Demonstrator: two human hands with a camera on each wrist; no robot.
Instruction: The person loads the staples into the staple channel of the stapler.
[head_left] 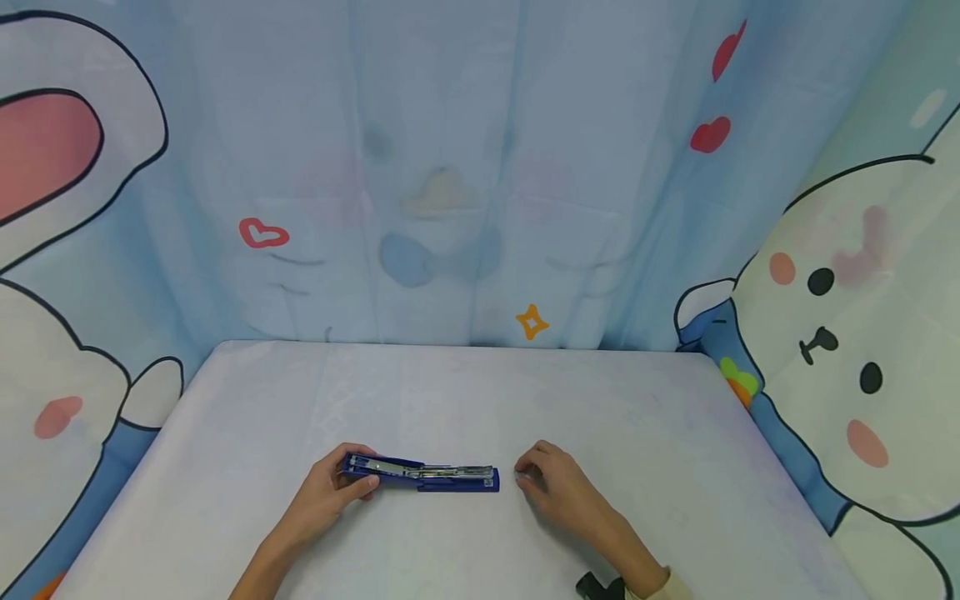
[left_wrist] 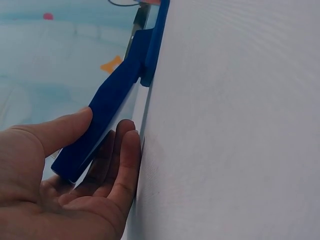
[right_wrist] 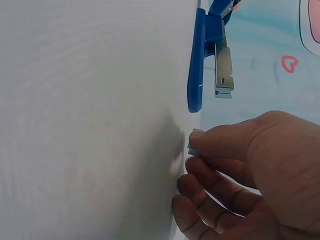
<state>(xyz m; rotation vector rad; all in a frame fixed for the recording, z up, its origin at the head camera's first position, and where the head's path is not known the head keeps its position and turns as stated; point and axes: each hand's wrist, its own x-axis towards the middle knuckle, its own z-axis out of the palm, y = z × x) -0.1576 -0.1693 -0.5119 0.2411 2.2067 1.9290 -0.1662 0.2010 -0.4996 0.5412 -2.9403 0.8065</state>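
Observation:
A blue stapler (head_left: 459,483) lies on the white table, swung wide open, with its metal staple channel (right_wrist: 223,65) exposed. Its base end points right. My left hand (head_left: 330,483) grips the raised top arm (left_wrist: 102,115) at the left end, thumb on one side and fingers beneath. Just off the stapler's right end, my right hand (head_left: 555,490) pinches a small silvery piece, which looks like a short strip of staples (right_wrist: 192,151), between thumb and index finger. Most of that piece is hidden by the thumb. It is apart from the stapler.
The white-covered table (head_left: 637,417) extends around both hands. Behind it hangs a light blue curtain (head_left: 450,125) with cartoon prints. A black object (head_left: 600,587), probably a wrist camera mount, sits by the right wrist near a pale sleeve (head_left: 667,587).

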